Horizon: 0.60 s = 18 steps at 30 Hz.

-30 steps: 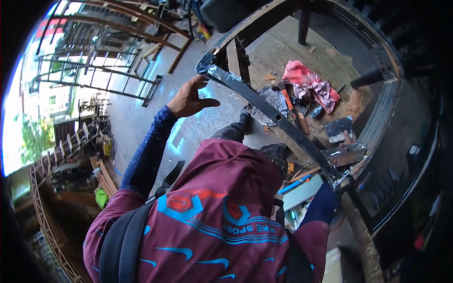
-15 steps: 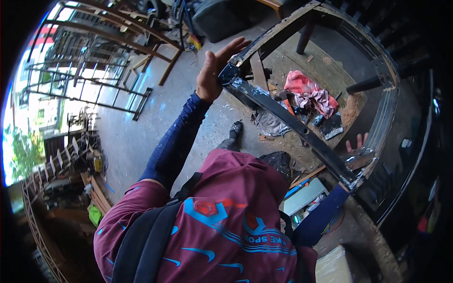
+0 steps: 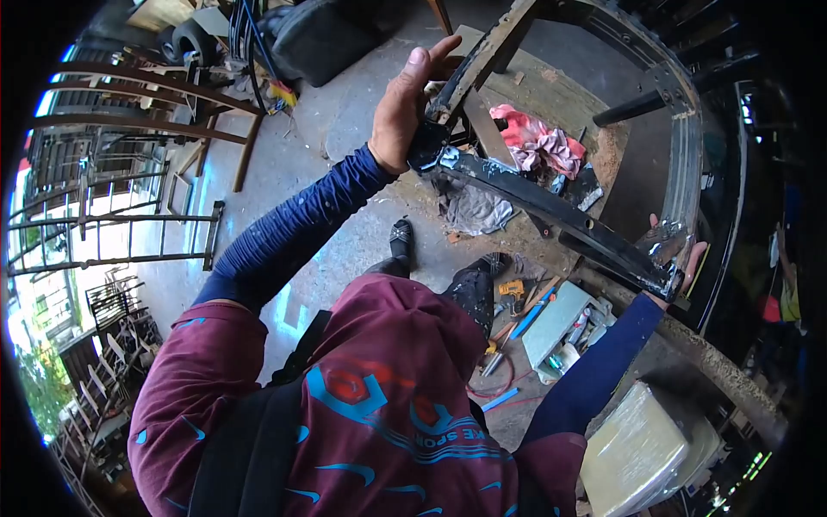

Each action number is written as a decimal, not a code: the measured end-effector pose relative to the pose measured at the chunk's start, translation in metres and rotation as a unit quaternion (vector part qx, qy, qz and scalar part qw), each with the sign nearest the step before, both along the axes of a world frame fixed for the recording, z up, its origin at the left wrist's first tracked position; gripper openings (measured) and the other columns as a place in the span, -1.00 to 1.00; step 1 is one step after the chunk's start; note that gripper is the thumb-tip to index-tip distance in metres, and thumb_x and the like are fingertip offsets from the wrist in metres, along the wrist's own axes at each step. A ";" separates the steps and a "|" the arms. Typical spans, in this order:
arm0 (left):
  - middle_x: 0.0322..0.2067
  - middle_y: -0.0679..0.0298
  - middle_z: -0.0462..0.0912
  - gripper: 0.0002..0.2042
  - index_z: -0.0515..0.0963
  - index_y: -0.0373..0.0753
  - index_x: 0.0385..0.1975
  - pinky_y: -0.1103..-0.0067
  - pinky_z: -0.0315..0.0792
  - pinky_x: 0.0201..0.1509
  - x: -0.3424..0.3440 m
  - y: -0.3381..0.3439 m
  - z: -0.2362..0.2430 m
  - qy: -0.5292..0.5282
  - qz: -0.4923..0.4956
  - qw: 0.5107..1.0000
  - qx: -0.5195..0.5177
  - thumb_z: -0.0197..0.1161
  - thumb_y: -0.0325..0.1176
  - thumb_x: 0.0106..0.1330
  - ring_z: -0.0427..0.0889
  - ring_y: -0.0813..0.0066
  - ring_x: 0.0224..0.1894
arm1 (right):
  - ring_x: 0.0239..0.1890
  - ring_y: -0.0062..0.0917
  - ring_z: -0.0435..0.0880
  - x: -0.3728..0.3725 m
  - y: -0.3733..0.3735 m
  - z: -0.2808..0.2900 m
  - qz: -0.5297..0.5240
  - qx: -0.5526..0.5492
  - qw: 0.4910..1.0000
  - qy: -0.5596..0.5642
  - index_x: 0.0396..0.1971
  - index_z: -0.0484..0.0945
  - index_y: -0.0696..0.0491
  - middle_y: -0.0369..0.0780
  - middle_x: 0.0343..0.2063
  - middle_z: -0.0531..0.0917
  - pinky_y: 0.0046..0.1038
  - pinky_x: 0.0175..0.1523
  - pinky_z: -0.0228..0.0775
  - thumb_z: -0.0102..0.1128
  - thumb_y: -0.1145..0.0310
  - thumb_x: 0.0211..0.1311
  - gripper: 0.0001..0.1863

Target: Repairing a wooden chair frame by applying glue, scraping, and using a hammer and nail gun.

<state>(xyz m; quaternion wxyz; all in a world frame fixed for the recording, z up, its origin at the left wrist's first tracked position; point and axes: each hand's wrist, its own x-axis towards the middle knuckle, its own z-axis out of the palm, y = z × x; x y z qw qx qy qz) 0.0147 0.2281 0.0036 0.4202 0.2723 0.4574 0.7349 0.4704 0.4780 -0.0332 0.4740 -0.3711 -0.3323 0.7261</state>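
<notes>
My left hand grips the upper left corner of a dark, worn rectangular frame with rounded corners and chipped coating, thumb along its outer side. My right hand is at the lower right corner, fingers wrapped round it, mostly hidden by the rail. Dark legs project from the frame. Beneath it lie pink cloths, a grey rag and scraps on a wooden board.
Yellow drill, tray of supplies and wrapped pad lie below right. Wooden frames and metal racks stand left. A black cushion lies behind; my feet are on the concrete floor.
My left hand rose from open beside the frame onto its corner and now grips it. The frame shifted slightly in view; my right hand's fingers moved to wrap the lower corner.
</notes>
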 end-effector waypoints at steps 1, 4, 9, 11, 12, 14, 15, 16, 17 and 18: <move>0.36 0.01 0.43 -0.11 0.22 -0.31 0.59 0.39 0.32 0.52 -0.001 0.002 0.000 0.036 0.002 0.999 0.001 -0.08 0.39 0.57 0.49 0.23 0.35 | 0.25 0.07 0.62 -0.002 -0.001 0.002 0.012 -0.003 1.000 0.008 0.42 0.32 0.28 0.29 0.26 0.54 -0.06 0.27 0.58 -0.03 -0.28 0.61 -0.15; 0.35 -0.04 0.45 -0.11 0.21 -0.32 0.59 0.39 0.37 0.48 -0.001 0.002 -0.001 0.027 0.009 1.000 -0.007 -0.11 0.39 0.58 0.52 0.22 0.33 | 0.25 0.09 0.63 -0.004 -0.002 0.004 0.016 -0.002 1.000 0.023 0.40 0.34 0.29 0.26 0.23 0.56 -0.03 0.28 0.57 -0.02 -0.26 0.61 -0.16; 0.15 -0.03 0.65 -0.10 0.38 -0.39 0.49 0.39 0.42 0.43 -0.001 -0.004 -0.006 -0.010 0.062 0.998 -0.030 -0.14 0.40 0.56 0.63 0.26 0.19 | 0.23 0.10 0.64 0.002 -0.001 0.001 0.004 0.016 1.000 0.025 0.36 0.39 0.31 0.22 0.21 0.58 0.02 0.29 0.57 -0.01 -0.25 0.61 -0.17; 0.00 -0.04 0.77 -0.14 0.63 -0.46 0.23 0.37 0.44 0.36 0.003 -0.007 -0.011 -0.007 0.129 0.991 -0.042 -0.17 0.36 0.59 0.68 0.24 0.11 | 0.23 0.12 0.65 0.004 0.000 -0.002 0.010 0.010 0.999 0.043 0.36 0.40 0.33 0.23 0.19 0.60 0.04 0.30 0.57 -0.04 -0.28 0.61 -0.13; 0.03 -0.05 0.77 -0.15 0.65 -0.46 0.20 0.37 0.43 0.37 0.003 -0.010 -0.013 -0.006 0.139 0.989 -0.039 -0.17 0.35 0.60 0.67 0.24 0.11 | 0.23 0.13 0.65 0.006 0.002 -0.004 0.003 0.017 0.999 0.043 0.36 0.40 0.33 0.25 0.19 0.60 0.04 0.29 0.58 -0.05 -0.30 0.60 -0.12; 0.06 -0.09 0.77 -0.14 0.71 -0.47 0.12 0.36 0.40 0.40 0.002 -0.011 -0.018 0.001 0.154 0.987 -0.044 -0.20 0.35 0.60 0.66 0.22 0.13 | 0.22 0.13 0.66 0.011 0.007 -0.008 0.017 0.021 0.998 0.050 0.37 0.40 0.34 0.31 0.19 0.59 0.04 0.27 0.60 -0.06 -0.34 0.58 -0.08; 0.08 -0.09 0.77 -0.13 0.69 -0.48 0.13 0.36 0.39 0.41 0.001 -0.013 -0.019 0.014 0.146 0.989 -0.030 -0.21 0.34 0.61 0.66 0.21 0.15 | 0.21 0.13 0.66 0.014 0.009 -0.010 0.037 0.016 0.998 0.055 0.37 0.40 0.34 0.34 0.20 0.58 0.04 0.25 0.61 -0.06 -0.36 0.57 -0.06; 0.09 -0.09 0.76 -0.13 0.68 -0.49 0.15 0.35 0.38 0.42 0.001 -0.015 -0.020 0.031 0.134 0.990 -0.017 -0.23 0.34 0.61 0.66 0.20 0.16 | 0.21 0.12 0.66 0.016 0.011 -0.011 0.035 0.005 0.998 0.047 0.37 0.40 0.34 0.37 0.20 0.56 0.04 0.24 0.62 -0.07 -0.38 0.55 -0.04; 0.11 -0.09 0.75 -0.13 0.67 -0.50 0.17 0.35 0.37 0.44 0.003 -0.018 -0.020 0.054 0.123 0.991 -0.003 -0.24 0.33 0.62 0.66 0.19 0.18 | 0.18 0.11 0.68 0.018 0.013 -0.012 0.021 0.003 0.999 0.035 0.38 0.39 0.34 0.43 0.20 0.53 0.03 0.18 0.66 -0.07 -0.44 0.51 0.01; 0.19 -0.10 0.71 -0.12 0.59 -0.54 0.26 0.35 0.33 0.49 0.006 -0.023 -0.020 0.094 0.106 0.990 0.018 -0.27 0.31 0.62 0.63 0.17 0.28 | 0.27 0.14 0.58 0.019 0.013 -0.013 0.179 0.007 0.967 0.181 0.43 0.29 0.38 0.32 0.29 0.49 0.15 0.36 0.44 -0.02 -0.40 0.51 0.03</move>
